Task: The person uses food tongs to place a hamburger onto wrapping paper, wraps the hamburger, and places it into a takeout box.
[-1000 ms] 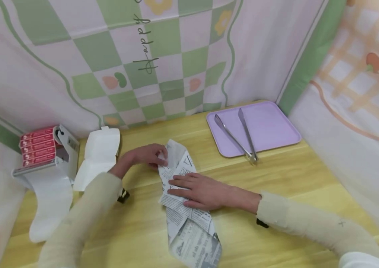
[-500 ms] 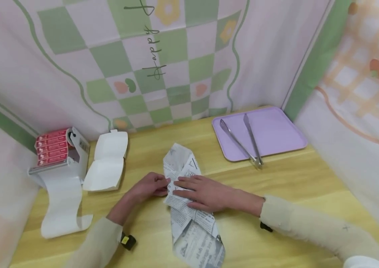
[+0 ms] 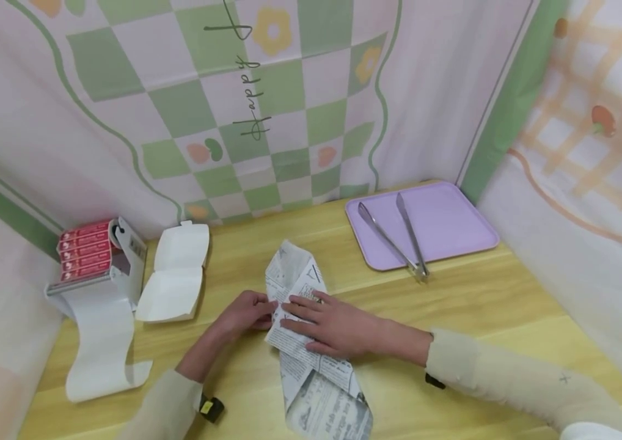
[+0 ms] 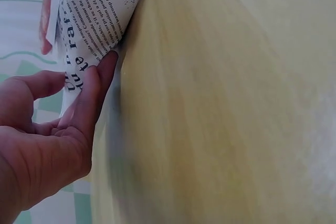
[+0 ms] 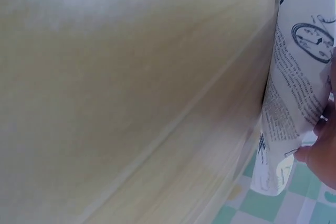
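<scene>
Newsprint-patterned wrapping paper (image 3: 296, 275) lies folded into a long, bulky packet on the wooden table, its far end narrowing and its near end flaring out flatter. Anything inside is hidden. At the packet's left edge my left hand (image 3: 245, 313) pinches the paper; the left wrist view shows the thumb on one face and fingers (image 4: 100, 85) beneath the edge. My right hand (image 3: 340, 327) rests across the middle with its fingers fairly straight, pressing the overlapped fold. In the right wrist view the rolled side of the packet (image 5: 294, 85) bulges above the table, with part of that hand (image 5: 323, 153) against it.
An open white clamshell box (image 3: 175, 275) stands at the back left. Beside it, a dispenser (image 3: 96, 263) with red-striped packaging trails a white paper strip (image 3: 99, 348). Metal tongs (image 3: 390, 241) lie on a purple tray (image 3: 454, 220) at the back right. Patterned cloth (image 3: 283, 122) hangs behind.
My left hand has come down from the packet's upper left corner to its left edge beside the right hand. The right hand stays on the middle of the packet. The view has shifted slightly.
</scene>
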`<state>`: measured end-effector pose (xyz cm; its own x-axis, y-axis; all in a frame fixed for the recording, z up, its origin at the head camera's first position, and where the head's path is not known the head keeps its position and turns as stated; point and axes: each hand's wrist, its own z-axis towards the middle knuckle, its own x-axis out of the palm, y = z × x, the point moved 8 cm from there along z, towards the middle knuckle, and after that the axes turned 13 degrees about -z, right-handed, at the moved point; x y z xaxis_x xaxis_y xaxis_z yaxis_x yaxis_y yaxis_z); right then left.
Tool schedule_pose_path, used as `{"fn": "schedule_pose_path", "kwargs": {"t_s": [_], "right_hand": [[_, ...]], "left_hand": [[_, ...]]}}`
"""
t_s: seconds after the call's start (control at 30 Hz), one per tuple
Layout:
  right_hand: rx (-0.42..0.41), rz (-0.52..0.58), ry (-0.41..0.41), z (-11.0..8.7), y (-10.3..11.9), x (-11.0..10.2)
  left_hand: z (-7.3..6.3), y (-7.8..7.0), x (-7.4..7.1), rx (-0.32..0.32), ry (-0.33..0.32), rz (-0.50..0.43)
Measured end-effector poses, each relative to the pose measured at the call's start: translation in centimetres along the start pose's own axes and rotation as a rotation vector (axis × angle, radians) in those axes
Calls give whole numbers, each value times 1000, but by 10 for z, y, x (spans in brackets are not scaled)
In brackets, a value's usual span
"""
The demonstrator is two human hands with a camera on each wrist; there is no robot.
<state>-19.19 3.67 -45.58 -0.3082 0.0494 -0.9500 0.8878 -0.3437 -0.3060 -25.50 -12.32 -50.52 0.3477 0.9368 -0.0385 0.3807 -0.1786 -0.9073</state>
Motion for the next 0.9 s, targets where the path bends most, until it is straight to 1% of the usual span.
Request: {"fn": "schedule_pose_path", "kwargs": {"t_s": [0.13,0.3,0.43,0.53,0.6,0.67,0.7,0.73,0.8,0.83,0.9], "right_hand": [[56,-50,9,-2,4,-4],[111,-72,5,-4,8,-8],[115,-70,29,-5,8,-7],[101,-47,40,-5,7,-6],[89,-27,32,-5,7,-5],[80,-17,21,-6,8,-4],[77,-17,16,-6,8,-4],[75,-19,9,-6,8,-4],[72,-27,1,-6,9,-3],[72,-30,-3,-6,9,-3],[70,-30,-12,-6,10,-4]], "left_hand": [[0,-2,2,26,-6,19],[-1,-3,3,38,-20,37],[-2,-5,2,43,-31,48],[-3,-7,2,61,-16,47],[-1,-8,1,71,-4,23],[7,-8,-1,75,-2,-31],[13,-8,-2,72,-11,-65],[21,-8,-3,72,-14,-107],[38,-10,-3,71,2,-196],[46,-12,-3,65,22,-247],[61,-16,-1,57,81,-312]]}}
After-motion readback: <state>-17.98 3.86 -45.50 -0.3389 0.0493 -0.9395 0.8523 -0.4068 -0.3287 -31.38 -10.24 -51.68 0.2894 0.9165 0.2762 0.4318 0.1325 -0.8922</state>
